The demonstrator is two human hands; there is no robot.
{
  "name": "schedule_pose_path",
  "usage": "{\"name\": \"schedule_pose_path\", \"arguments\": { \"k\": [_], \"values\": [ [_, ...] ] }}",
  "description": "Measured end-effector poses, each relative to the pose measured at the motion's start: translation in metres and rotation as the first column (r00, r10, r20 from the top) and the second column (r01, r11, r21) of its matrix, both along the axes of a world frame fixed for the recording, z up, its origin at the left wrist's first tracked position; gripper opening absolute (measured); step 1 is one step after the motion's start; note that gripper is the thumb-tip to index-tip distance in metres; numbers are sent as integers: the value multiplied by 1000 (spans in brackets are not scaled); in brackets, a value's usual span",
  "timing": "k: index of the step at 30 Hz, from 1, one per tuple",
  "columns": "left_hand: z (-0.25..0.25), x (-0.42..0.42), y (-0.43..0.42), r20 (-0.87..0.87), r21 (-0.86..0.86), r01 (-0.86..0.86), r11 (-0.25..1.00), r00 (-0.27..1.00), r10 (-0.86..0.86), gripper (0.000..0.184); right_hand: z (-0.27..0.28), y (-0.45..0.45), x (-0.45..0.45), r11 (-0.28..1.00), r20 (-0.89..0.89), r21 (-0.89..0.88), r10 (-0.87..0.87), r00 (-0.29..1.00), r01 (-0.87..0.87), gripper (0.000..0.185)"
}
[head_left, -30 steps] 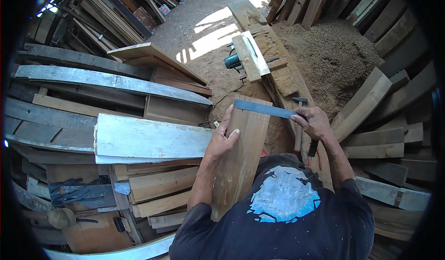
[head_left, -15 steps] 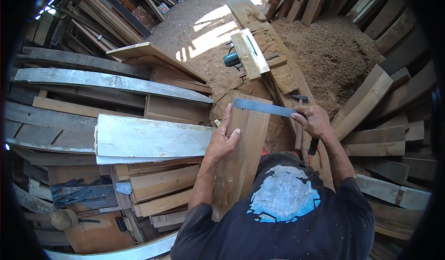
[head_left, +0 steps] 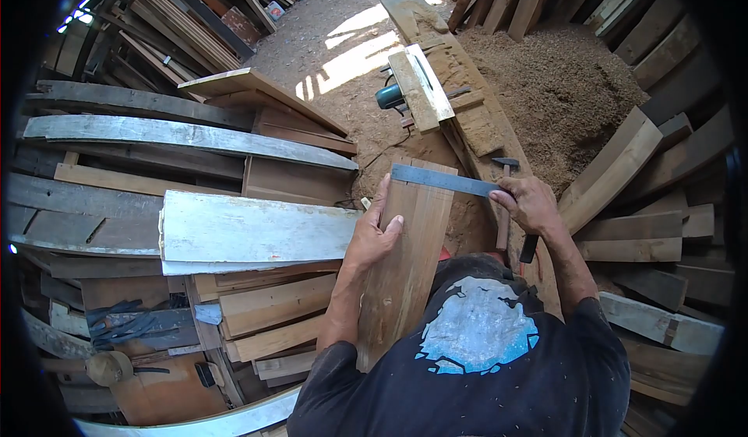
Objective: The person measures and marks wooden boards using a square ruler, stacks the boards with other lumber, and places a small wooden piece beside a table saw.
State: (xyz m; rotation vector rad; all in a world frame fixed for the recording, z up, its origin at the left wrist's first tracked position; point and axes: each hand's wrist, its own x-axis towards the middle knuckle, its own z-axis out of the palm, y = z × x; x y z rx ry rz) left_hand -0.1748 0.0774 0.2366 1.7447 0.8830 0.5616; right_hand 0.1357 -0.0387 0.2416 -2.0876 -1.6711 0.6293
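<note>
My left hand (head_left: 372,238) grips the left edge of a brown wooden board (head_left: 405,273), thumb on its upper face and fingers along the side. The board slopes from near my body toward the bench, and pencil-like marks show near its far end. My right hand (head_left: 531,206) is closed on a try square, whose flat grey metal blade (head_left: 444,180) lies across the board's far end. The square's dark handle (head_left: 529,248) pokes out below my palm. Just beside that hand, a hammer (head_left: 504,203) with a wooden handle rests on the bench.
A green circular saw (head_left: 388,96) sits by a narrow plank bench (head_left: 475,118) beyond the board. Sawdust (head_left: 553,86) is heaped on the right. A white-painted plank (head_left: 257,229) and stacked boards stand at left; more timber (head_left: 612,172) leans at right.
</note>
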Motion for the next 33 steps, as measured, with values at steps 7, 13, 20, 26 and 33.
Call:
{"name": "schedule_pose_path", "arguments": {
  "k": [7,13,20,26,33],
  "values": [
    [7,1,-1,-46,-85,4,996,999,-7,79,-6,5,3,999,-13,-22,23,1000,-24,37],
    [5,1,-3,-61,-100,-8,995,998,2,77,-6,7,1,996,-29,-84,23,999,-25,37],
    [4,1,-4,-87,-113,-34,993,996,25,77,-11,9,1,994,-31,-107,35,999,-38,37],
    [-2,0,-1,-92,-98,-30,995,996,21,76,-15,10,2,997,-48,-69,25,999,-28,36],
    [-1,3,2,-109,-54,-29,998,994,23,76,-15,11,4,997,-46,-69,18,999,-21,35]
  ]
}}
